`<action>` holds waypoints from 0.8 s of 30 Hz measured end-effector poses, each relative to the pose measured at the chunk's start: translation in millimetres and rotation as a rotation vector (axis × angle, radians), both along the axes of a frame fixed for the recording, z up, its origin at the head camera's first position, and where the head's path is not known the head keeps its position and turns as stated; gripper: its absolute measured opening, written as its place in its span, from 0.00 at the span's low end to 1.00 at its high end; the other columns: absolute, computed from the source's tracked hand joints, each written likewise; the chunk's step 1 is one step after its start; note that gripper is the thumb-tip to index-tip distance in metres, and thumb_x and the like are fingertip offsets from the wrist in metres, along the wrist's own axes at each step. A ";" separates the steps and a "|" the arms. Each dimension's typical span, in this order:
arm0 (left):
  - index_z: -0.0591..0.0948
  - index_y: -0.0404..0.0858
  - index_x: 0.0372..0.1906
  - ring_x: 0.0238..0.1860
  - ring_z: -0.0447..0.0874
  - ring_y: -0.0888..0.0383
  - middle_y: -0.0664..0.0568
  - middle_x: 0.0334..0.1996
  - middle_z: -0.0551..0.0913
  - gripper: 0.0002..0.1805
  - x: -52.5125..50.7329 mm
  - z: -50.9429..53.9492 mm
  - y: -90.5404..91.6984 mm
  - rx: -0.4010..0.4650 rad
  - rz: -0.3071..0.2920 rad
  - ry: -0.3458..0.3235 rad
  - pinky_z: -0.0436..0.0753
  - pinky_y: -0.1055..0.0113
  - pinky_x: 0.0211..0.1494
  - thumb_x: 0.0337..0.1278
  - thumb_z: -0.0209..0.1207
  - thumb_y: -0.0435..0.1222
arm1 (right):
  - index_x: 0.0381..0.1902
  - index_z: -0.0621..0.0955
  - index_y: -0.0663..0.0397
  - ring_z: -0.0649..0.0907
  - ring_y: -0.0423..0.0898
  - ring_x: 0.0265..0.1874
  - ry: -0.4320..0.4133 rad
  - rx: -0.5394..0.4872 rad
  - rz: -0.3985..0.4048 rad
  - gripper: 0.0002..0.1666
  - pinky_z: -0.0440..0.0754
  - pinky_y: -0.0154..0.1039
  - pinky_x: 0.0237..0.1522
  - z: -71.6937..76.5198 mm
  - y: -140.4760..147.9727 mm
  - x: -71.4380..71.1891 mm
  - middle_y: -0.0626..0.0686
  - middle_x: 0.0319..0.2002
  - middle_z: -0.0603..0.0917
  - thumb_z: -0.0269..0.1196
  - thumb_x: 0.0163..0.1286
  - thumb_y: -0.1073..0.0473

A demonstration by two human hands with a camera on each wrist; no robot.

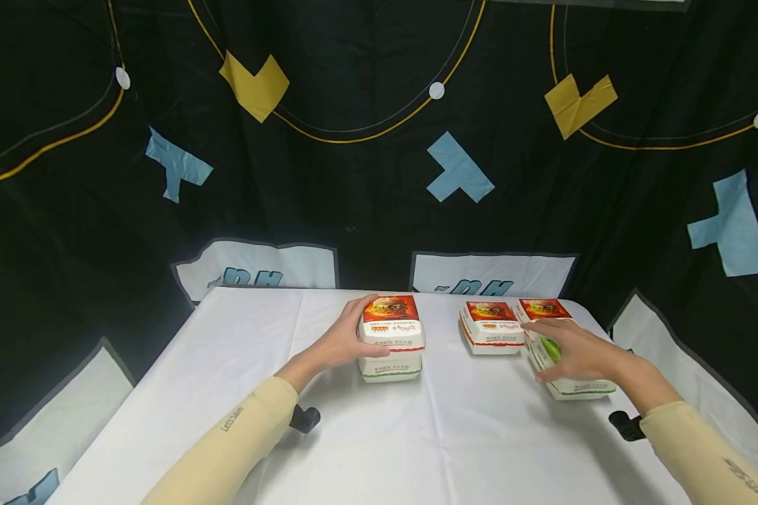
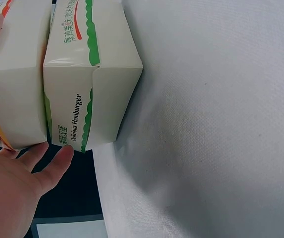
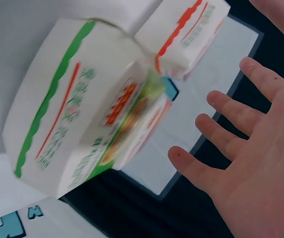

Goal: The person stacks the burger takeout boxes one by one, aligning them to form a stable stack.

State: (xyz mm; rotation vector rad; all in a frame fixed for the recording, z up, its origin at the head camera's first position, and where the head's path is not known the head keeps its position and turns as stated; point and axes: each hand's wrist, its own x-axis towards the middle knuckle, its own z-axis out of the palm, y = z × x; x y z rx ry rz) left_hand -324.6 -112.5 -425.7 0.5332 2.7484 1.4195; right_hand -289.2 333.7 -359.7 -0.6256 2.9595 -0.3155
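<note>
My left hand (image 1: 340, 339) grips a red-topped hamburger box (image 1: 389, 319) by its sides, thumb at the front and fingers behind. That box sits on a green-trimmed hamburger box (image 1: 389, 369); in the left wrist view a fingertip also reaches the edge of the green-trimmed box (image 2: 114, 99). Over at the right, my right hand (image 1: 584, 351) hovers above another green-trimmed box (image 1: 581, 391), its fingers spread and holding nothing. The right wrist view shows a gap between the fingers and this box (image 3: 57, 84).
Left of the right hand stands a red-trimmed hamburger box (image 1: 491, 328), and another red-topped box (image 1: 545, 308) is behind the hand. All rest on a white-covered table (image 1: 379, 449). A black curtain (image 1: 366, 196) with tape marks hangs behind the far edge.
</note>
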 end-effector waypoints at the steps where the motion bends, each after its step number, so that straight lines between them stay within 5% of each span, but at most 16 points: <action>1: 0.55 0.60 0.78 0.69 0.63 0.53 0.56 0.73 0.59 0.60 -0.1 -0.1 -0.1 0.001 0.000 0.000 0.75 0.46 0.67 0.39 0.77 0.56 | 0.75 0.67 0.47 0.62 0.68 0.69 0.001 0.001 -0.001 0.58 0.68 0.77 0.58 -1.3 2.5 0.4 0.64 0.72 0.67 0.74 0.51 0.31; 24: 0.54 0.60 0.78 0.69 0.63 0.54 0.56 0.73 0.58 0.60 0.6 1.0 0.5 -0.005 -0.001 0.001 0.75 0.46 0.66 0.39 0.77 0.55 | 0.75 0.67 0.46 0.63 0.69 0.66 -0.043 0.036 -0.058 0.59 0.71 0.76 0.55 -18.4 32.2 -1.2 0.67 0.73 0.64 0.77 0.47 0.37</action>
